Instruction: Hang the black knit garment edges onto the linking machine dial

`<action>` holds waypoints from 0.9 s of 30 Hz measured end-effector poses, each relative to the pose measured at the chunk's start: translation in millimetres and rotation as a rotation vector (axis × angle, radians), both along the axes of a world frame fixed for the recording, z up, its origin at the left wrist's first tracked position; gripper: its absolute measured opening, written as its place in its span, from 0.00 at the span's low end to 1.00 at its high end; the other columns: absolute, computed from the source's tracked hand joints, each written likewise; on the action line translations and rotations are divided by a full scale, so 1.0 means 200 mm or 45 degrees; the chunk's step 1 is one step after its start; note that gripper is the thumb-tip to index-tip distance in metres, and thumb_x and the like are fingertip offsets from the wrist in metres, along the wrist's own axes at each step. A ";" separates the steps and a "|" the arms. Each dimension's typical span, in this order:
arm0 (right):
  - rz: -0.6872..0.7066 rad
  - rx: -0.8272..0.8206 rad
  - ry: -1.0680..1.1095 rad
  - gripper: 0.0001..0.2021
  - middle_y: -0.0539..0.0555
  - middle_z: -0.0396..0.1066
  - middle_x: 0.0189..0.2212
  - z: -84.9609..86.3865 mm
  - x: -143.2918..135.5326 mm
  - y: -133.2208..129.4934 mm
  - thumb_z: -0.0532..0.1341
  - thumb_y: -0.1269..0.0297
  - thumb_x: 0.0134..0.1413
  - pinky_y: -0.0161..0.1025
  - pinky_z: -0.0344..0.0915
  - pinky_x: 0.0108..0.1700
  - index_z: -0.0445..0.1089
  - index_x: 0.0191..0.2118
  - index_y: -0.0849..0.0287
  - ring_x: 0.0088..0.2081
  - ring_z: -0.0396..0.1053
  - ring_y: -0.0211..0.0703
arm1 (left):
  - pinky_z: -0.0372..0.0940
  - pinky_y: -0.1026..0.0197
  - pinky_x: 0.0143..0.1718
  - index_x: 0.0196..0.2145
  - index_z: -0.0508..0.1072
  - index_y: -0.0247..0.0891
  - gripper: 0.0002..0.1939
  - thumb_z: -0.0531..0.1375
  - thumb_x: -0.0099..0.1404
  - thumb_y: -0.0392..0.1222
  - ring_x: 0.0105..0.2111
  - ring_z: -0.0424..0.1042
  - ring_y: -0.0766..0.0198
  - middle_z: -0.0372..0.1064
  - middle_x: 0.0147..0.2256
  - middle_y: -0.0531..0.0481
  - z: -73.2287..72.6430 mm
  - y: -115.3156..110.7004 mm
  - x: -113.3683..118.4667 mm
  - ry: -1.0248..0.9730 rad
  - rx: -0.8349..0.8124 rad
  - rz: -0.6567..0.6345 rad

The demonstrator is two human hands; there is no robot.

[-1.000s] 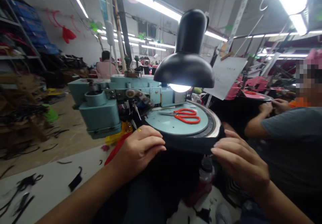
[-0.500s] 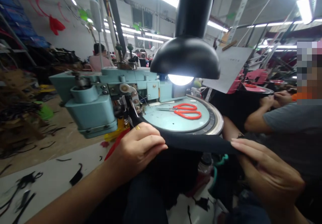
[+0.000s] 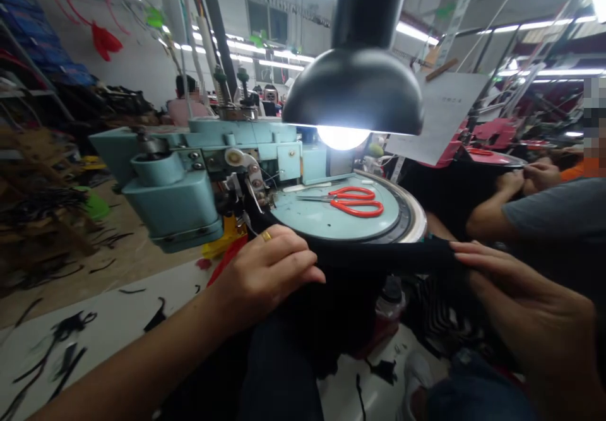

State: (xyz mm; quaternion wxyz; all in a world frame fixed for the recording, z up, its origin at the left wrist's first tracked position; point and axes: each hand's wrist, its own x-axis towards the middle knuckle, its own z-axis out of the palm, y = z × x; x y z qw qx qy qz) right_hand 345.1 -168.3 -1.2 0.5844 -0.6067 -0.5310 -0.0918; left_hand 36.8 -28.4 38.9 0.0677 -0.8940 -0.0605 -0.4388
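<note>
Black fabric (image 3: 379, 255) stretches along the near rim of a round dial (image 3: 303, 222) on a pale-green linking machine (image 3: 173, 203). Near the machine's sewing head, my left hand (image 3: 272, 272) has its fingers closed on the fabric's edge. Out to the right, my right hand (image 3: 525, 307) pinches the far end of the same edge and holds it taut. Red-handled scissors (image 3: 357, 201) rest on the dial plate, blades pointing left. Most of the fabric hangs dark below my hands, and its shape there cannot be made out.
A black lamp (image 3: 353, 93) hangs low and lit over the dial. At right, a co-worker's arm (image 3: 502, 209) reaches to another machine with a pink plate. A bottle (image 3: 391, 301) stands below the fabric. Black scraps (image 3: 71, 326) lie on a white surface at lower left.
My right hand has moved slightly right and away, drawing the fabric edge straighter. The left hand keeps its grip beside the dial. The view has shifted a little.
</note>
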 end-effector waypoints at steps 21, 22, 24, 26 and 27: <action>0.194 0.122 -0.209 0.10 0.46 0.78 0.45 0.00 -0.03 0.09 0.65 0.72 0.57 0.44 0.64 0.64 0.78 0.42 0.50 0.49 0.75 0.42 | 0.70 0.59 0.39 0.40 0.73 0.33 0.09 0.67 0.61 0.30 0.36 0.70 0.63 0.71 0.33 0.47 0.01 0.00 0.07 0.021 0.068 -0.022; 0.192 0.128 -0.209 0.10 0.47 0.78 0.45 0.00 -0.03 0.09 0.65 0.72 0.57 0.44 0.64 0.64 0.78 0.42 0.50 0.49 0.75 0.42 | 0.70 0.59 0.39 0.40 0.73 0.33 0.10 0.67 0.61 0.31 0.35 0.70 0.63 0.71 0.33 0.47 0.01 0.00 0.07 0.025 0.079 -0.033; 0.198 0.135 -0.218 0.10 0.47 0.79 0.44 0.00 -0.03 0.10 0.65 0.73 0.56 0.43 0.64 0.64 0.78 0.42 0.50 0.48 0.76 0.41 | 0.71 0.59 0.40 0.40 0.74 0.34 0.10 0.68 0.60 0.34 0.36 0.70 0.62 0.72 0.34 0.47 0.00 0.00 0.08 0.009 0.031 -0.055; 0.214 0.146 -0.230 0.11 0.47 0.79 0.44 0.00 -0.02 0.10 0.65 0.73 0.56 0.43 0.64 0.64 0.78 0.42 0.50 0.48 0.76 0.41 | 0.70 0.59 0.40 0.39 0.74 0.34 0.10 0.68 0.60 0.33 0.36 0.71 0.62 0.72 0.34 0.47 0.00 -0.01 0.09 -0.014 -0.029 -0.048; 0.223 0.145 -0.237 0.11 0.47 0.79 0.44 0.00 -0.02 0.10 0.65 0.73 0.56 0.43 0.64 0.64 0.78 0.42 0.50 0.48 0.76 0.41 | 0.70 0.58 0.40 0.39 0.74 0.33 0.10 0.68 0.59 0.31 0.36 0.70 0.62 0.72 0.34 0.47 0.00 -0.01 0.09 -0.014 -0.022 -0.042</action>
